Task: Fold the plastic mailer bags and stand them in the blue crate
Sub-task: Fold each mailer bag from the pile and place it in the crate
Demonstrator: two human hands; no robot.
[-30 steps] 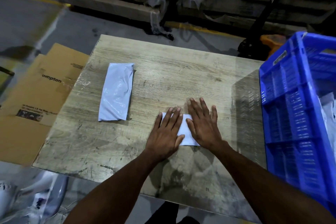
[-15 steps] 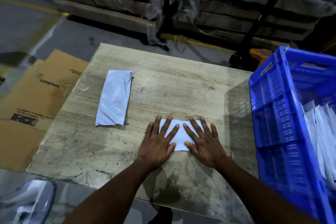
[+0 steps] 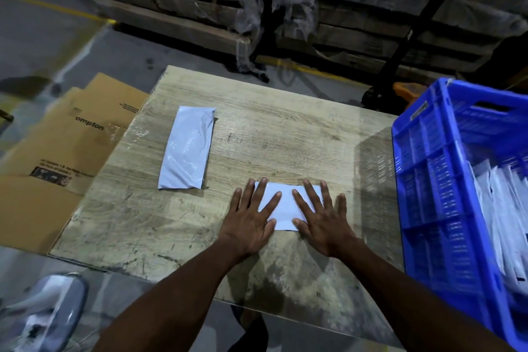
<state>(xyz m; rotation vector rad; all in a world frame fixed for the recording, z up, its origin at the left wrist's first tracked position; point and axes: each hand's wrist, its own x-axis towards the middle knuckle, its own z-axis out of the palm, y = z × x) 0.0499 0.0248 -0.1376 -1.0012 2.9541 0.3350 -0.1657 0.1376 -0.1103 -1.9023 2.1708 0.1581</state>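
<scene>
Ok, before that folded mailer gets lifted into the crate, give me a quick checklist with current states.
1. Folded mailer bag flat on the table: ok.
2. Left hand and right hand pressing it, fingers spread: ok.
3. Fold creased enough to hold: cannot tell.
4. Blue crate beside the right hand, open top: ok.
5. Room among the standing bags: cannot tell.
6. Second mailer folded fully: not ok.

Flattened cardboard box (image 3: 71,134) reads "ompton"; smaller print illegible.

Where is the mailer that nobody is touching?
In the head view, the untouched mailer lies flat on the table, left of both hands and beside the cardboard.
</scene>
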